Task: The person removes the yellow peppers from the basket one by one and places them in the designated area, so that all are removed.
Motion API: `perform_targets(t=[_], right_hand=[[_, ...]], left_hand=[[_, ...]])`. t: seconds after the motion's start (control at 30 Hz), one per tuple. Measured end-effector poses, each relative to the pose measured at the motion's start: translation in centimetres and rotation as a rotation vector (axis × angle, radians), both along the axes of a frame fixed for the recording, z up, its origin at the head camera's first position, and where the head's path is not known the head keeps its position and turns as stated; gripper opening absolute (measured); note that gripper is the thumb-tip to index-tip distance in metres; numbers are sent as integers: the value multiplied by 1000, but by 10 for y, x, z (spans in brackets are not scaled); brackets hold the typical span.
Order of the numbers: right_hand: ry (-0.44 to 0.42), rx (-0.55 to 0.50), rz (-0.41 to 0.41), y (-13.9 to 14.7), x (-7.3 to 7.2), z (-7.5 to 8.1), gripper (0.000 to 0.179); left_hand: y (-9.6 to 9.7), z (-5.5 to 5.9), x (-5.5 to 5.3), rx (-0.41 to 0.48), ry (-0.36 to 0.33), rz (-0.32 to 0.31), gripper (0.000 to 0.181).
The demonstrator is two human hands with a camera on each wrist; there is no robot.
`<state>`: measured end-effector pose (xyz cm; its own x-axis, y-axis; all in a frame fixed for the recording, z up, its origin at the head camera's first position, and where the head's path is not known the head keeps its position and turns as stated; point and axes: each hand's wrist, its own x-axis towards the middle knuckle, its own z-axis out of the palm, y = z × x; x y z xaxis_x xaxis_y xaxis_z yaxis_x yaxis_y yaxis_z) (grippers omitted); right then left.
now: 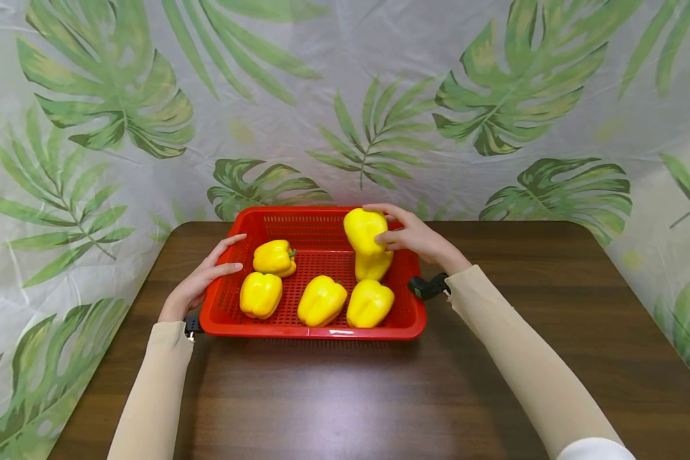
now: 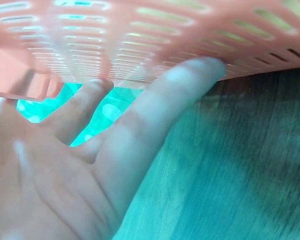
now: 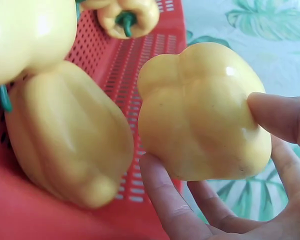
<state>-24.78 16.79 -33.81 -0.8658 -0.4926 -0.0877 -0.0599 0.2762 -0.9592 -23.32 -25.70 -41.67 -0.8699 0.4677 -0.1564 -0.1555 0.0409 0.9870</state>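
Observation:
My left hand (image 1: 198, 281) holds the left side of a red plastic basket (image 1: 230, 329), with a finger and the thumb over its rim. In the left wrist view, fingers lie against the slotted outer wall (image 2: 270, 45). At the basket's back right, my right hand (image 1: 416, 237) grips a yellow bell pepper (image 1: 363, 229) between thumb and fingers. Its lobed end faces the camera in the right wrist view. Directly below, partly covered by it, sits another yellow bell pepper (image 1: 374, 265). Several more bell peppers (image 1: 322, 300) lie in the basket, some showing green stems.
The basket stands at the back of a dark brown wooden table (image 1: 333, 396). Behind the table hangs a white cloth (image 1: 391, 38) printed with green leaves. Black wrist devices (image 1: 428, 287) are worn at both wrists, close to the basket's sides.

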Motion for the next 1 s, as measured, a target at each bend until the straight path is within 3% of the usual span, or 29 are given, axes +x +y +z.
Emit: perform_targets(t=[1.0], right_hand=[[18, 13, -139, 68, 12, 7, 61]], left_hand=[[1, -2, 2, 22, 17, 16, 61]])
